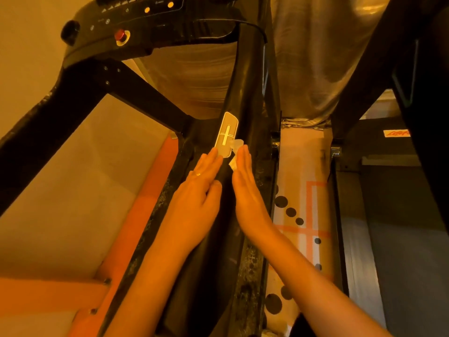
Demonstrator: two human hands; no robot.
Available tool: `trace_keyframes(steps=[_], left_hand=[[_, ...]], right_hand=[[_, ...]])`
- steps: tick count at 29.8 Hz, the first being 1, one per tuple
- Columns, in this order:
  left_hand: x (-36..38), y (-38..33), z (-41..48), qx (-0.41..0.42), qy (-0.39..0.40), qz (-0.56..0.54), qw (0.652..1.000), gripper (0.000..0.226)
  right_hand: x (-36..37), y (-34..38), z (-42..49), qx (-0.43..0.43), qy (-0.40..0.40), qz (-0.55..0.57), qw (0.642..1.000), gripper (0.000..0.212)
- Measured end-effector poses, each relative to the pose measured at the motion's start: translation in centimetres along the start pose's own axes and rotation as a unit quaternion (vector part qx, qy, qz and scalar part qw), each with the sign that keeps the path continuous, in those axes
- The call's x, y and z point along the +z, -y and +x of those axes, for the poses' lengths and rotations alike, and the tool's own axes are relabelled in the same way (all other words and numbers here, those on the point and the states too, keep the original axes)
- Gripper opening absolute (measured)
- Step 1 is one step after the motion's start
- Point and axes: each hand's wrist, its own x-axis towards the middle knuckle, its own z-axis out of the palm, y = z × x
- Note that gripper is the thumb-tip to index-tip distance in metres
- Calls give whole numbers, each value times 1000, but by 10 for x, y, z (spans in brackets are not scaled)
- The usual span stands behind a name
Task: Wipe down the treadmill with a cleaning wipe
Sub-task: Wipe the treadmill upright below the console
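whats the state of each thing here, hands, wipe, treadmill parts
left hand: fingers straight, flat on the handrail, tips at the sensor plate's edge
right hand: fingers straight, pressing the wipe to the handrail
wipe: crumpled, mostly hidden by the right hand
sensor plate: lower end partly covered by wipe and fingertips
red button: on the console, untouched

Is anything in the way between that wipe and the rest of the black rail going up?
Nothing visible. The right hand presses the wipe flat to the rail beside the silver plate; above that, the rail looks clear up to the console.
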Motion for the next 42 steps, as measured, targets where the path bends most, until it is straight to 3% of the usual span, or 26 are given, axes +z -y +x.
trace_keyframes(steps=[5, 10, 15, 17, 24, 29, 38, 42], left_hand=[[-1, 4, 1, -1, -1, -33, 999, 52], [-1, 4, 1, -21, -2, -33, 999, 54], [-19, 3, -2, -51, 54, -130, 989, 51], [-24, 7, -14, -44, 73, -117, 989, 50], [-8, 9, -49, 6, 34, 8, 999, 56], [-9, 13, -46, -10, 33, -80, 996, 55], [-10, 10, -45, -14, 23, -98, 995, 54], [-10, 10, -45, -20, 22, -118, 993, 54]], right_hand=[[2, -6, -12, -32, 16, 4, 999, 48], [-3, -4, 2, -7, 5, -7, 1000, 45], [14, -3, -36, -39, 3, -32, 999, 50], [18, -6, -52, -46, 5, -39, 998, 53], [9, 2, -27, 0, -27, -20, 999, 59], [25, 0, -66, -16, -3, -33, 999, 57], [27, 7, -67, -5, -27, -39, 999, 58], [45, 2, -115, -27, -8, -28, 999, 55]])
